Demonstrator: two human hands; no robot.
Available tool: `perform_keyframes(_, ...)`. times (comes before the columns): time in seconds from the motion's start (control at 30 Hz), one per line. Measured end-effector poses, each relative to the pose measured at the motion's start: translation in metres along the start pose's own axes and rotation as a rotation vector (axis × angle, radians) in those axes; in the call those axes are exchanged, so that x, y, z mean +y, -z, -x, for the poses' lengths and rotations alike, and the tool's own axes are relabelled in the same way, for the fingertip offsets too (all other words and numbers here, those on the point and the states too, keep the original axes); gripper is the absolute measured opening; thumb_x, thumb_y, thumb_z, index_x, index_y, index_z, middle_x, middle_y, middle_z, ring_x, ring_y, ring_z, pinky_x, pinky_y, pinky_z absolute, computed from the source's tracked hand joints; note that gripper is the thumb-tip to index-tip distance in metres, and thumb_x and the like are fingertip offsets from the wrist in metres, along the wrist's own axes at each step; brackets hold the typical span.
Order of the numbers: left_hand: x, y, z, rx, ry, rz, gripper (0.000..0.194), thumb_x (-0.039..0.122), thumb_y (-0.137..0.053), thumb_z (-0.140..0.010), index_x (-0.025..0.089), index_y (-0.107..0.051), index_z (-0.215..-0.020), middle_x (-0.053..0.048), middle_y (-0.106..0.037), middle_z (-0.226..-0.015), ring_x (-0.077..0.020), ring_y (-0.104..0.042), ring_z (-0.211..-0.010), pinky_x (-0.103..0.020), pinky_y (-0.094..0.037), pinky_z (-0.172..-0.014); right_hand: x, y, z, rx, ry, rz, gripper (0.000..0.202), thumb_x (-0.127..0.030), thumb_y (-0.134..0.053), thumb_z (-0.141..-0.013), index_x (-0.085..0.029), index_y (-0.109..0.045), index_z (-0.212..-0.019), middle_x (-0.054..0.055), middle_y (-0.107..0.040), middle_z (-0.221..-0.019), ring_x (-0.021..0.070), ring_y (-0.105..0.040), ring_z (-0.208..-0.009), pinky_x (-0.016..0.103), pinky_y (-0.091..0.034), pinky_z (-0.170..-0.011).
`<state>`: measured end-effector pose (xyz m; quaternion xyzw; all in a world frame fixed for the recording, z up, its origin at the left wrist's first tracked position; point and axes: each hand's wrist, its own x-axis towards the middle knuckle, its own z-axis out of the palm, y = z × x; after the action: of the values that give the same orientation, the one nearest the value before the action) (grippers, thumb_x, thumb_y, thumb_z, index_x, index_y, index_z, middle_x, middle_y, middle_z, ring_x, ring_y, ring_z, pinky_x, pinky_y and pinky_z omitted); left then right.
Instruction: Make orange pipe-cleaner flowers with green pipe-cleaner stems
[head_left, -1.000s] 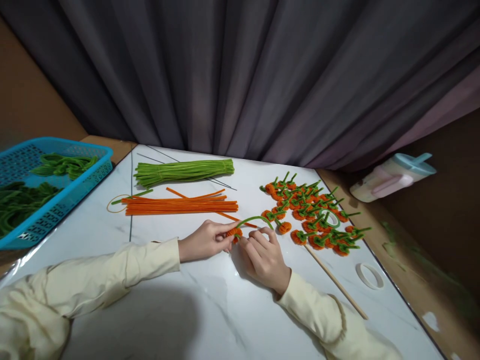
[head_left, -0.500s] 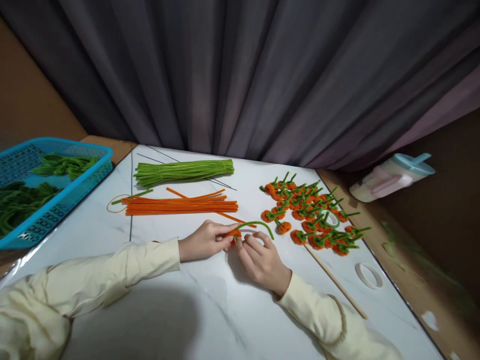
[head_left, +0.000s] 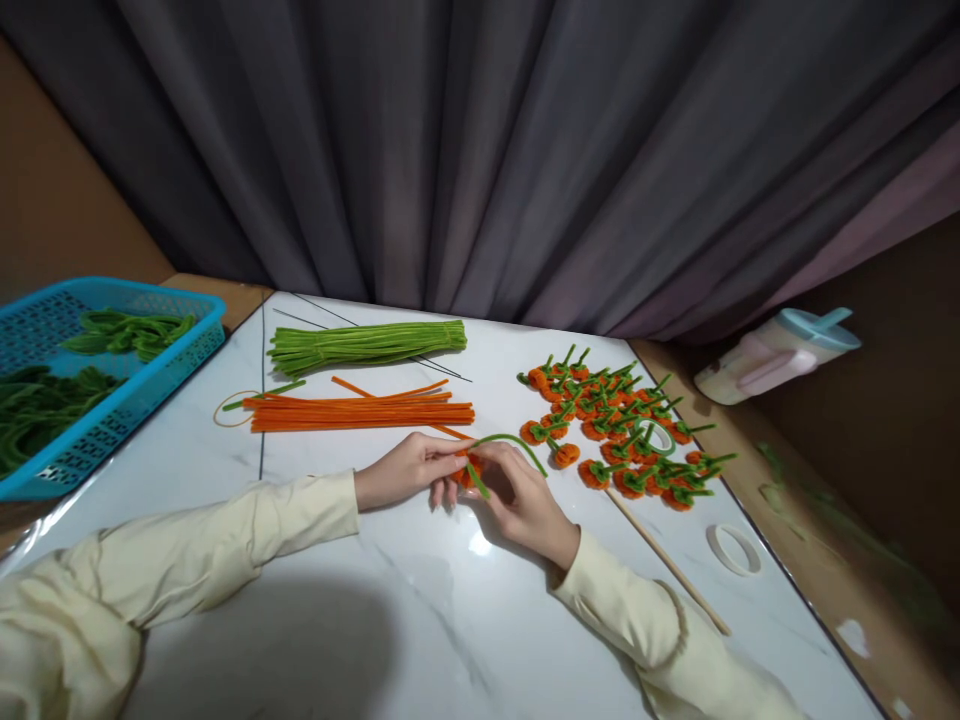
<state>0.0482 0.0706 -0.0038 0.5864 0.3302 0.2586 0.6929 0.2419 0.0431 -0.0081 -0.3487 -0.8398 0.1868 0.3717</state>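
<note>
Between the thumb and fingers of my left hand (head_left: 399,471) is a small orange pipe-cleaner pumpkin (head_left: 463,477), partly hidden by the fingers. A green pipe cleaner (head_left: 526,449) runs from it, one length arching over my right hand (head_left: 531,508) and a short end pointing down towards me. The fingers of my right hand curl round the pumpkin's right side, with index finger and thumb bent at the green strand; their exact contact is partly hidden. Just beyond my hands lies a bundle of orange pipe cleaners (head_left: 360,413), a few of them loose.
Behind the orange bundle lies a green pipe-cleaner bundle (head_left: 367,345) with thin dark wires. Many finished pumpkins (head_left: 600,428), a tape roll (head_left: 733,550) and a wooden stick (head_left: 667,560) lie right. A blue basket (head_left: 169,385) of green pieces stands left; a lidded cup (head_left: 772,358) right.
My right hand has turned and opened its curl somewhat, its fingers now over the top of the pumpkin. The short green end now shows, pointing down between my hands.
</note>
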Motion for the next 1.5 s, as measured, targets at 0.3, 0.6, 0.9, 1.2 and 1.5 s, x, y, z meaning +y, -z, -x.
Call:
perform_keyframes(0.3, -0.003, -0.004, 0.004, 0.02, -0.007, -0.183, 0.055, 0.044, -0.045, -0.088, 0.011, -0.043, -0.133, 0.004, -0.052, -0.043, -0.0058, -0.043, -0.034, -0.017, -0.037, -0.038, -0.002, -0.005, -0.001, 0.063, -0.113, -0.096, 0.019, -0.013, -0.056, -0.081, -0.018, -0.053, -0.1, 0.005, -0.061, -0.087, 0.0138, -0.057, -0.074, 0.026, -0.049, -0.067)
perform_keyframes(0.6, -0.001, -0.008, 0.004, 0.035, 0.033, -0.11, 0.057, 0.043, -0.048, -0.087, 0.008, -0.045, -0.132, 0.003, -0.053, -0.041, -0.0077, -0.046, -0.032, -0.017, -0.038, -0.036, -0.002, -0.004, -0.003, 0.088, -0.034, -0.004, 0.016, -0.015, -0.053, -0.084, -0.02, -0.051, -0.099, 0.005, -0.061, -0.088, 0.0155, -0.058, -0.079, 0.028, -0.05, -0.069)
perform_keyframes(0.9, 0.008, -0.003, -0.004, 0.068, 0.115, 0.166, 0.051, 0.039, -0.057, -0.082, 0.005, -0.049, -0.12, 0.001, -0.057, -0.046, -0.0095, -0.051, -0.037, -0.016, -0.032, -0.033, 0.002, 0.0, 0.001, 0.145, 0.296, 0.298, 0.026, -0.005, -0.05, -0.084, -0.018, -0.05, -0.107, 0.011, -0.063, -0.096, 0.0211, -0.057, -0.089, 0.034, -0.046, -0.068)
perform_keyframes(1.2, 0.003, -0.012, 0.006, 0.076, -0.101, -0.171, 0.034, 0.042, -0.043, -0.089, 0.011, -0.057, -0.088, 0.001, -0.055, -0.06, -0.0049, -0.038, -0.043, -0.018, -0.031, -0.042, -0.011, -0.004, -0.003, 0.249, -0.176, -0.08, 0.006, -0.018, -0.05, -0.088, -0.019, -0.056, -0.087, 0.003, -0.061, -0.078, 0.0127, -0.058, -0.07, 0.024, -0.048, -0.063)
perform_keyframes(1.5, 0.005, -0.013, 0.007, 0.21, -0.209, -0.345, 0.025, 0.036, -0.046, -0.087, 0.014, -0.057, -0.092, 0.001, -0.053, -0.066, -0.008, -0.047, -0.055, -0.019, -0.039, -0.05, -0.012, -0.004, -0.004, 0.218, -0.253, -0.197, 0.011, -0.022, -0.052, -0.087, -0.02, -0.06, -0.094, 0.004, -0.064, -0.086, 0.0143, -0.059, -0.077, 0.026, -0.048, -0.07)
